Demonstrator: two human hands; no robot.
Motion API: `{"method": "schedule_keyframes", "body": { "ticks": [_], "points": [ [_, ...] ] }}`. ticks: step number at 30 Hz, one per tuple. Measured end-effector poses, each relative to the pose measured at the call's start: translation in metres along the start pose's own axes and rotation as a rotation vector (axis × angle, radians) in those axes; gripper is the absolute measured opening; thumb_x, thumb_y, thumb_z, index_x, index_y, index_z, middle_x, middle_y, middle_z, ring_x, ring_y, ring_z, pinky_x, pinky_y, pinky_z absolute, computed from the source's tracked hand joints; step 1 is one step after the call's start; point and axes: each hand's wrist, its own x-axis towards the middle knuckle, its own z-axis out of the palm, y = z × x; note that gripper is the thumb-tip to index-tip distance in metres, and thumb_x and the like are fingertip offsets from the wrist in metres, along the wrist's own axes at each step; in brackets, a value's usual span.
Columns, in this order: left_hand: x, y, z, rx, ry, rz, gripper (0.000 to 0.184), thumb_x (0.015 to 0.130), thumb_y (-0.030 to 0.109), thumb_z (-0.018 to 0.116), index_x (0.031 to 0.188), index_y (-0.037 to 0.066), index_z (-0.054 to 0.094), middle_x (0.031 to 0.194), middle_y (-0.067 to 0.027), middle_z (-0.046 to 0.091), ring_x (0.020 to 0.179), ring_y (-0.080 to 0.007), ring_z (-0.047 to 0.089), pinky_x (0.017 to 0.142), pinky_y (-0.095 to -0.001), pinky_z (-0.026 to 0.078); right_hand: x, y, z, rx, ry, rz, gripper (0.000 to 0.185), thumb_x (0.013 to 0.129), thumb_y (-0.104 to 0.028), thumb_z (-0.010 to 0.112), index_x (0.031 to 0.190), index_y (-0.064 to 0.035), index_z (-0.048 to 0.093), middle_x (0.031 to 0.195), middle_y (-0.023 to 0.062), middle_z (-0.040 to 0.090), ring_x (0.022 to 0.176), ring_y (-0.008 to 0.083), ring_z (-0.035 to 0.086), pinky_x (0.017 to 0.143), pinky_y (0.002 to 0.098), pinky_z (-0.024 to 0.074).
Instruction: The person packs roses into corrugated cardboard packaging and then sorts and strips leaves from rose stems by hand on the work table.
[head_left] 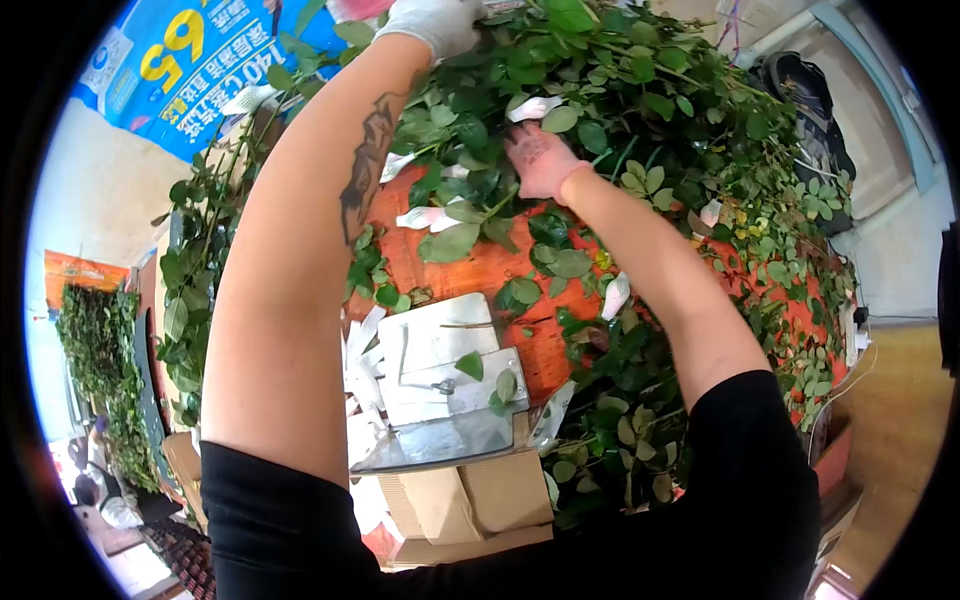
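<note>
My left hand (437, 25), in a white glove, reaches to the far edge of the pile of leafy stems (600, 60); its fingers are cut off or hidden at the top of the view. My right hand (540, 160), in a pink glove, lies palm down among the leaves, its fingertips hidden under the foliage. Just above it is a flower bud in a white net sleeve (535, 108). More sleeved buds (428, 218) lie to its left on the red table (400, 270), and one (615, 297) lies lower right.
A white metal device (440, 360) with loose leaves on it stands near the front edge, above a cardboard box (470, 505). Leafy stems (620, 440) hang at the lower right. A dark bag (800, 100) is at the upper right. Another person (100, 490) is far left.
</note>
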Motion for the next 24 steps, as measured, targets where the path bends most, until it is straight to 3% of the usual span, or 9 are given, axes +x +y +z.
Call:
{"method": "schedule_keyframes", "body": {
  "ticks": [3, 8, 10, 13, 17, 19, 20, 23, 24],
  "points": [
    [0.013, -0.007, 0.022, 0.022, 0.009, 0.019, 0.037, 0.079, 0.034, 0.055, 0.112, 0.022, 0.063, 0.101, -0.0095, 0.067, 0.094, -0.0278, 0.063, 0.080, -0.0411, 0.050, 0.013, 0.000, 0.007, -0.141, -0.043, -0.075, 0.070, 0.071, -0.030, 0.060, 0.133, -0.0019, 0.042, 0.130, 0.0141, 0.049, 0.129, 0.0249, 0.037, 0.109, 0.0377, 0.0254],
    [0.009, -0.001, 0.015, 0.012, -0.063, -0.016, 0.037, 0.079, 0.033, 0.055, 0.113, 0.021, 0.063, 0.104, -0.0104, 0.066, 0.097, -0.0275, 0.062, 0.081, -0.0413, 0.050, 0.015, -0.004, -0.010, -0.202, -0.116, -0.079, 0.053, 0.071, -0.029, 0.060, 0.117, -0.0040, 0.056, 0.119, 0.0111, 0.058, 0.117, 0.0238, 0.048, 0.101, 0.0383, 0.0316],
    [0.010, -0.007, 0.021, 0.033, -0.019, -0.027, 0.035, 0.079, 0.030, 0.055, 0.112, 0.023, 0.064, 0.104, -0.0084, 0.066, 0.097, -0.0262, 0.063, 0.083, -0.0410, 0.051, 0.007, 0.001, 0.002, -0.249, 0.038, -0.108, 0.048, 0.069, -0.029, 0.061, 0.110, -0.0052, 0.060, 0.111, 0.0105, 0.061, 0.111, 0.0245, 0.052, 0.097, 0.0370, 0.0347],
    [0.008, -0.015, 0.026, 0.006, -0.056, -0.057, 0.036, 0.080, 0.030, 0.054, 0.113, 0.022, 0.064, 0.106, -0.0088, 0.066, 0.098, -0.0268, 0.063, 0.083, -0.0413, 0.050, -0.014, 0.005, -0.002, -0.213, -0.113, -0.142, 0.038, 0.068, -0.028, 0.062, 0.099, -0.0069, 0.066, 0.114, 0.0123, 0.059, 0.110, 0.0251, 0.051, 0.095, 0.0360, 0.0366],
    [0.000, -0.019, 0.029, -0.003, -0.080, -0.083, 0.037, 0.080, 0.031, 0.057, 0.116, 0.022, 0.061, 0.105, -0.0098, 0.066, 0.098, -0.0277, 0.062, 0.083, -0.0423, 0.049, -0.053, 0.029, 0.010, -0.120, -0.089, -0.244, 0.043, 0.068, -0.030, 0.063, 0.104, -0.0053, 0.063, 0.116, 0.0137, 0.057, 0.111, 0.0267, 0.051, 0.096, 0.0391, 0.0373],
    [-0.003, -0.020, 0.032, 0.002, -0.052, -0.086, 0.038, 0.080, 0.032, 0.057, 0.117, 0.023, 0.061, 0.105, -0.0089, 0.066, 0.098, -0.0273, 0.062, 0.084, -0.0423, 0.049, -0.066, 0.051, 0.039, 0.027, 0.424, -0.357, 0.056, 0.071, -0.033, 0.062, 0.118, -0.0032, 0.055, 0.123, 0.0169, 0.053, 0.117, 0.0312, 0.047, 0.101, 0.0409, 0.0355],
    [-0.003, -0.021, 0.033, -0.006, -0.056, -0.095, 0.038, 0.080, 0.032, 0.057, 0.117, 0.023, 0.061, 0.105, -0.0089, 0.066, 0.098, -0.0273, 0.062, 0.084, -0.0423, 0.049, -0.083, 0.048, -0.016, 0.176, 0.126, -0.250, 0.073, 0.073, -0.037, 0.063, 0.136, -0.0061, 0.040, 0.133, 0.0193, 0.046, 0.127, 0.0345, 0.038, 0.106, 0.0402, 0.0312],
    [0.004, -0.018, 0.024, -0.088, -0.076, -0.111, 0.039, 0.078, 0.031, 0.057, 0.117, 0.024, 0.062, 0.108, -0.0087, 0.065, 0.101, -0.0263, 0.061, 0.085, -0.0408, 0.049, -0.069, 0.074, -0.028, 0.332, 0.153, -0.031, 0.074, 0.073, -0.033, 0.067, 0.136, -0.0074, 0.038, 0.141, 0.0184, 0.037, 0.132, 0.0345, 0.031, 0.108, 0.0406, 0.0305],
    [0.009, -0.015, 0.024, -0.090, -0.068, -0.104, 0.039, 0.078, 0.031, 0.057, 0.117, 0.024, 0.062, 0.108, -0.0087, 0.065, 0.101, -0.0263, 0.061, 0.085, -0.0408, 0.049, -0.054, 0.083, -0.008, 0.138, 0.353, 0.074, 0.059, 0.075, -0.028, 0.063, 0.128, -0.0082, 0.046, 0.133, 0.0168, 0.043, 0.125, 0.0342, 0.038, 0.104, 0.0417, 0.0335]
  ]
}}
